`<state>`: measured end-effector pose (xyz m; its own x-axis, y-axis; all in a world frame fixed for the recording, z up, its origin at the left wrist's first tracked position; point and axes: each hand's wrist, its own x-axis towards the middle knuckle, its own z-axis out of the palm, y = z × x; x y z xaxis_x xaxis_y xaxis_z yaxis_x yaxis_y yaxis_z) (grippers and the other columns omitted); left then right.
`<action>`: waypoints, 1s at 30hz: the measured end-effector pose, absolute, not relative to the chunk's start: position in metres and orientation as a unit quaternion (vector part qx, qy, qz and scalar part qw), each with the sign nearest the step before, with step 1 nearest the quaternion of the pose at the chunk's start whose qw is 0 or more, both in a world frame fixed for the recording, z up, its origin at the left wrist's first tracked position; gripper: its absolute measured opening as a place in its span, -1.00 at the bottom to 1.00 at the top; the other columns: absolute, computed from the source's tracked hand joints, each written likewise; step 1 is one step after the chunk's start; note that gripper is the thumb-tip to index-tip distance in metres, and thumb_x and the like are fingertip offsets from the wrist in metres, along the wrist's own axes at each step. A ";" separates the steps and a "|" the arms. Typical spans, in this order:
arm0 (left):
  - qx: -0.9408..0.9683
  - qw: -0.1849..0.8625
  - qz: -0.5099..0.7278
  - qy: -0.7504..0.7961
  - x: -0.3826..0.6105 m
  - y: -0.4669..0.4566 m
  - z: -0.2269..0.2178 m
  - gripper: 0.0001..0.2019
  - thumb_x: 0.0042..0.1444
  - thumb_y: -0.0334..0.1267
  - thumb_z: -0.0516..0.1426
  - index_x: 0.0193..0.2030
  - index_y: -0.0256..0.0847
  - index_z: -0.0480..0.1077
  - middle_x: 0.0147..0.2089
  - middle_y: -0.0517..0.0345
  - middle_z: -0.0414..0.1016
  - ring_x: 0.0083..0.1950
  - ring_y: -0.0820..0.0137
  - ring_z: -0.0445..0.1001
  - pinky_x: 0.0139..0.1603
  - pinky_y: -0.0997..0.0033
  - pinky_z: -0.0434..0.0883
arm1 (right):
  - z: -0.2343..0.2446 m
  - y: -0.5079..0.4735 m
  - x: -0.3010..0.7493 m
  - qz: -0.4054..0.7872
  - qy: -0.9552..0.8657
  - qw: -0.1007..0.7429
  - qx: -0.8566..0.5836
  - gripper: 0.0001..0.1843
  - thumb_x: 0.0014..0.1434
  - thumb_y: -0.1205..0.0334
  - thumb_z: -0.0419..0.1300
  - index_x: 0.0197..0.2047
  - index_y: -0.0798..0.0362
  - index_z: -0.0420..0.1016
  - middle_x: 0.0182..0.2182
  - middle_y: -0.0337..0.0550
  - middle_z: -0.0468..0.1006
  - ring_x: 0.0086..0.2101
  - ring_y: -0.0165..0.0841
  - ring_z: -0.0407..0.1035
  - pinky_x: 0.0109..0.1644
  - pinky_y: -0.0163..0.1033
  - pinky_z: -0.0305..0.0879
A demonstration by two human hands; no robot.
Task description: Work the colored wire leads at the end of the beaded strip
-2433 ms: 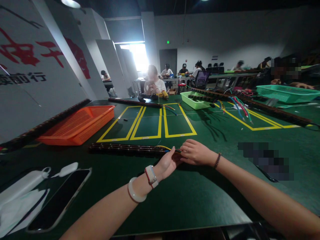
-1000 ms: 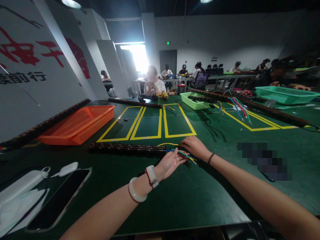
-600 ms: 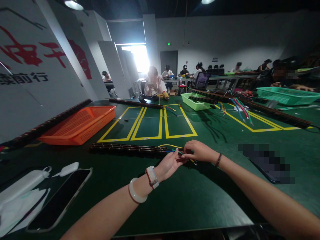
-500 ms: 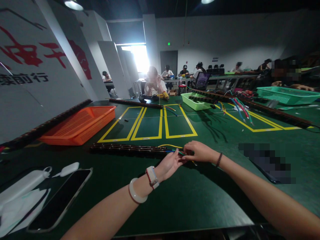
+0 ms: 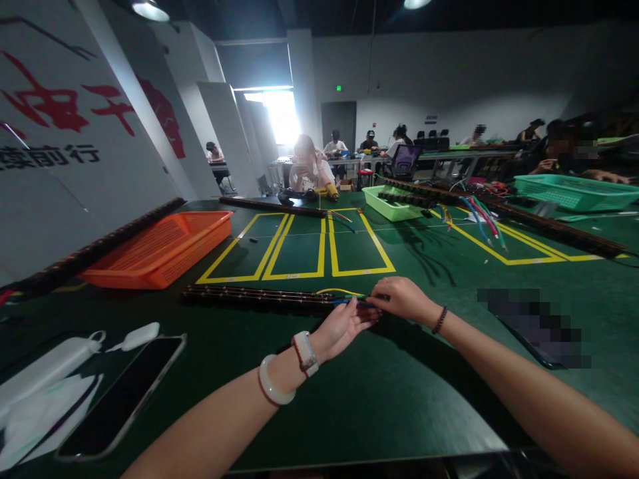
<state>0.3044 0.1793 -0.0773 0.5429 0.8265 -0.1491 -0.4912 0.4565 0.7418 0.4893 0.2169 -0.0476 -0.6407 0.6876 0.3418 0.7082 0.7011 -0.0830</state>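
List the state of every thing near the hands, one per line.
Left hand: fingers curled at the wire ends.
Right hand: pinching the coloured wires.
Long dark strip: flat on the green table.
Orange basket: upright.
Phone: screen dark.

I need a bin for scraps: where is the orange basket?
The orange basket sits on the green table, far left, just beyond the long dark strip.

The white wall panel [image 5: 74, 153] bears large red characters above black "前行", the rest cut off.
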 end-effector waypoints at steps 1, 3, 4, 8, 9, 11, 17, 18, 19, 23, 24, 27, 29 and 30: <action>0.328 0.815 0.405 0.254 0.304 0.180 -0.078 -0.74 0.25 -0.23 -0.06 -0.13 -0.39 0.32 -0.14 -0.19 0.47 -0.05 0.30 0.47 0.17 0.13 0.22 | -0.048 0.216 0.489 -0.030 -0.902 0.181 -0.391 -0.68 0.24 0.08 0.06 -0.43 0.08 0.46 -0.49 -0.17 0.46 -0.43 -0.42 0.30 -0.36 -0.34 0.06; 0.324 0.815 0.408 0.254 0.305 0.180 -0.079 -0.75 0.24 -0.24 -0.05 -0.13 -0.38 0.32 -0.14 -0.17 0.48 -0.06 0.31 0.47 0.17 0.14 0.23 | -0.047 0.215 0.489 -0.026 -0.895 0.187 -0.405 -0.68 0.24 0.08 0.05 -0.42 0.07 0.46 -0.48 -0.18 0.46 -0.42 -0.42 0.31 -0.37 -0.34 0.06; 0.321 0.814 0.411 0.255 0.305 0.181 -0.079 -0.76 0.24 -0.24 -0.04 -0.13 -0.37 0.31 -0.14 -0.17 0.48 -0.06 0.32 0.47 0.16 0.14 0.23 | -0.046 0.214 0.488 -0.023 -0.890 0.190 -0.414 -0.69 0.24 0.08 0.05 -0.41 0.07 0.46 -0.48 -0.18 0.46 -0.42 -0.42 0.32 -0.37 -0.34 0.06; 0.317 0.811 0.417 0.260 0.305 0.180 -0.079 -0.78 0.23 -0.24 -0.02 -0.14 -0.35 0.32 -0.13 -0.15 0.48 -0.06 0.32 0.47 0.15 0.14 0.24 | -0.043 0.209 0.486 -0.005 -0.872 0.201 -0.446 -0.70 0.22 0.05 0.07 -0.40 0.05 0.46 -0.46 -0.20 0.48 -0.41 -0.43 0.33 -0.38 -0.35 0.07; 0.317 0.811 0.417 0.262 0.306 0.180 -0.079 -0.79 0.23 -0.25 -0.02 -0.14 -0.35 0.32 -0.13 -0.15 0.48 -0.06 0.32 0.47 0.15 0.15 0.24 | -0.042 0.208 0.485 -0.002 -0.870 0.204 -0.450 -0.70 0.22 0.05 0.07 -0.40 0.05 0.46 -0.46 -0.19 0.48 -0.41 -0.43 0.33 -0.37 -0.35 0.08; 0.318 0.807 0.421 0.265 0.306 0.179 -0.079 -0.81 0.23 -0.27 -0.02 -0.16 -0.34 0.32 -0.11 -0.13 0.47 -0.05 0.33 0.46 0.16 0.16 0.23 | -0.042 0.208 0.485 0.004 -0.866 0.209 -0.454 -0.69 0.22 0.04 0.07 -0.39 0.05 0.47 -0.44 -0.19 0.49 -0.41 -0.43 0.34 -0.37 -0.35 0.09; 0.335 0.805 0.413 0.265 0.306 0.179 -0.080 -0.77 0.22 -0.24 -0.02 -0.25 -0.39 0.34 -0.22 -0.13 0.48 -0.15 0.31 0.49 0.12 0.13 0.27 | -0.046 0.213 0.487 -0.002 -0.861 0.188 -0.473 -0.70 0.23 0.03 0.06 -0.37 0.03 0.48 -0.40 -0.18 0.50 -0.36 -0.40 0.35 -0.36 -0.35 0.08; 0.334 0.806 0.410 0.267 0.306 0.179 -0.080 -0.76 0.23 -0.23 -0.03 -0.27 -0.39 0.34 -0.24 -0.13 0.49 -0.17 0.31 0.50 0.10 0.13 0.29 | -0.047 0.214 0.487 -0.006 -0.863 0.178 -0.472 -0.70 0.23 0.03 0.06 -0.36 0.03 0.49 -0.39 -0.18 0.49 -0.36 -0.40 0.35 -0.36 -0.36 0.08; 0.331 0.807 0.408 0.270 0.305 0.179 -0.079 -0.75 0.23 -0.23 -0.04 -0.29 -0.38 0.33 -0.25 -0.12 0.49 -0.19 0.31 0.50 0.07 0.13 0.30 | -0.049 0.215 0.487 -0.008 -0.867 0.169 -0.469 -0.70 0.23 0.04 0.06 -0.36 0.02 0.49 -0.39 -0.18 0.49 -0.35 -0.39 0.35 -0.36 -0.36 0.08; 0.322 0.810 0.395 0.290 0.304 0.179 -0.076 -0.75 0.23 -0.23 -0.05 -0.31 -0.38 0.32 -0.26 -0.13 0.49 -0.23 0.32 0.50 0.02 0.16 0.33 | -0.053 0.216 0.488 -0.017 -0.881 0.138 -0.451 -0.75 0.23 0.13 0.07 -0.32 0.02 0.53 -0.35 -0.16 0.49 -0.32 -0.39 0.35 -0.35 -0.36 0.11; 0.323 0.809 0.394 0.293 0.304 0.179 -0.075 -0.75 0.23 -0.23 -0.05 -0.31 -0.38 0.32 -0.26 -0.13 0.49 -0.25 0.32 0.50 0.01 0.17 0.33 | -0.054 0.217 0.488 -0.018 -0.883 0.131 -0.450 -0.77 0.23 0.16 0.07 -0.30 0.03 0.53 -0.35 -0.15 0.49 -0.32 -0.39 0.36 -0.34 -0.36 0.12; 0.326 0.809 0.393 0.291 0.303 0.179 -0.075 -0.76 0.22 -0.23 -0.03 -0.31 -0.38 0.32 -0.26 -0.14 0.49 -0.25 0.32 0.50 0.00 0.18 0.33 | -0.054 0.217 0.489 -0.011 -0.883 0.132 -0.449 -0.79 0.21 0.17 0.09 -0.27 0.04 0.53 -0.34 -0.14 0.49 -0.31 -0.38 0.36 -0.33 -0.35 0.13; 0.326 0.812 0.390 0.288 0.303 0.179 -0.076 -0.76 0.22 -0.23 -0.03 -0.31 -0.38 0.33 -0.25 -0.15 0.49 -0.23 0.31 0.50 0.00 0.18 0.34 | -0.051 0.217 0.489 0.005 -0.881 0.158 -0.446 -0.77 0.21 0.12 0.09 -0.26 0.03 0.52 -0.35 -0.15 0.49 -0.32 -0.38 0.36 -0.31 -0.33 0.15; 0.324 0.813 0.388 0.287 0.303 0.179 -0.076 -0.76 0.22 -0.23 -0.04 -0.30 -0.38 0.33 -0.24 -0.15 0.49 -0.23 0.31 0.50 -0.01 0.18 0.34 | -0.049 0.216 0.489 0.017 -0.880 0.176 -0.440 -0.75 0.21 0.09 0.09 -0.25 0.04 0.51 -0.35 -0.15 0.49 -0.32 -0.38 0.35 -0.30 -0.33 0.15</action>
<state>0.3032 0.1795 -0.0764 0.5331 0.8182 -0.2154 -0.4456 0.4879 0.7506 0.4887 0.2161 -0.0494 -0.5509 0.7804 0.2957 0.7687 0.6125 -0.1842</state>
